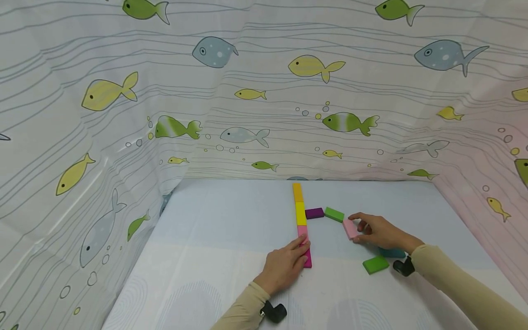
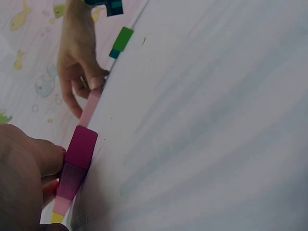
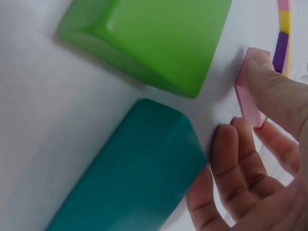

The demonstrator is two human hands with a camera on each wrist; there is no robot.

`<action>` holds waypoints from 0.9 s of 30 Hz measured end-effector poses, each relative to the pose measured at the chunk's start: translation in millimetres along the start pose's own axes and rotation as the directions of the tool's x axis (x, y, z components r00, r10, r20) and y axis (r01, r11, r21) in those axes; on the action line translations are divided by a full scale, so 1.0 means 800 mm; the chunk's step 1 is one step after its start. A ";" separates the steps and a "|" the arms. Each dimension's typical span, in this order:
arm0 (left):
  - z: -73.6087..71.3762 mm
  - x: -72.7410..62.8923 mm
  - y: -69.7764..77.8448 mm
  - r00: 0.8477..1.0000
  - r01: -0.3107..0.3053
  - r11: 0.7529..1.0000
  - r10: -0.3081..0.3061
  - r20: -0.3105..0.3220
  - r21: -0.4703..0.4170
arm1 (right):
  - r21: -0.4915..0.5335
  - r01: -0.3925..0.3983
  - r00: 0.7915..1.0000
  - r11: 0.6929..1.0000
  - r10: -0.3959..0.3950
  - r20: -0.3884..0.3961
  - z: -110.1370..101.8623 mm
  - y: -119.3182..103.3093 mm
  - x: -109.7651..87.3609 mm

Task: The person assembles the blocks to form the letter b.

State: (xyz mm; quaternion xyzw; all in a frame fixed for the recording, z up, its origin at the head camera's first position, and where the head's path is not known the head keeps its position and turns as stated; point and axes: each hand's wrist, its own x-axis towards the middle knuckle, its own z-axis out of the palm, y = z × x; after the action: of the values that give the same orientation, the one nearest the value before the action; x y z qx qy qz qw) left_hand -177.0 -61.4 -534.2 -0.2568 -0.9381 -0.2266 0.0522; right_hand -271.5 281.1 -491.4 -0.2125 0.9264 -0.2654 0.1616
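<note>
A straight column runs away from me: an orange block (image 1: 298, 192), a yellow block (image 1: 301, 214), a pink block (image 1: 302, 230) and a magenta block (image 1: 307, 261) nearest. My left hand (image 1: 284, 266) rests on the column's near end, fingers extended across the pink and magenta blocks, partly hiding them. A purple block (image 1: 315, 213) leads off the yellow one to the right, followed by a green block (image 1: 334, 214). Beyond that, my right hand (image 1: 377, 233) pinches a second pink block (image 1: 350, 229) between thumb and index finger. This block lies on the table, its far end by the green one.
A loose light-green block (image 1: 376, 265) lies on the table (image 1: 222, 215) at the near right. Beside it a teal block (image 1: 393, 253) sits partly under my right wrist. Fish-patterned sheeting (image 1: 264, 114) rises behind the table and along both sides.
</note>
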 end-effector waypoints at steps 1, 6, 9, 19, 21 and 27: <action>0.000 0.000 0.000 1.000 0.000 1.000 0.000 -0.001 -0.001 | -0.001 0.000 1.000 1.000 0.000 0.001 0.000 0.000 0.000; 0.002 0.000 -0.001 1.000 0.000 1.000 0.000 -0.004 -0.004 | 0.006 -0.002 1.000 1.000 0.002 0.008 0.000 0.000 0.000; 0.002 0.000 -0.001 1.000 0.001 1.000 -0.001 -0.003 -0.006 | 0.015 -0.003 1.000 1.000 0.003 0.011 -0.001 0.000 0.000; 0.000 0.001 0.000 1.000 0.005 1.000 -0.005 0.001 -0.007 | 0.009 0.004 1.000 1.000 -0.004 0.004 0.001 0.003 0.001; 0.001 0.000 0.000 1.000 0.009 1.000 -0.009 0.005 -0.008 | 0.008 0.007 1.000 1.000 -0.007 0.003 0.001 0.004 0.001; 0.000 0.000 0.001 1.000 0.007 1.000 -0.007 0.003 -0.004 | 0.014 0.006 1.000 1.000 -0.006 -0.002 0.002 0.006 0.001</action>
State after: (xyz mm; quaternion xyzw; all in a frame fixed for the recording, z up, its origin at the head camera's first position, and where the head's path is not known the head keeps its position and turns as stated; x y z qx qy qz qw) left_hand -176.9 -60.5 -533.9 -0.2538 -0.9387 -0.2282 0.0494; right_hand -273.4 283.7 -495.6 -0.2137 0.9241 -0.2727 0.1614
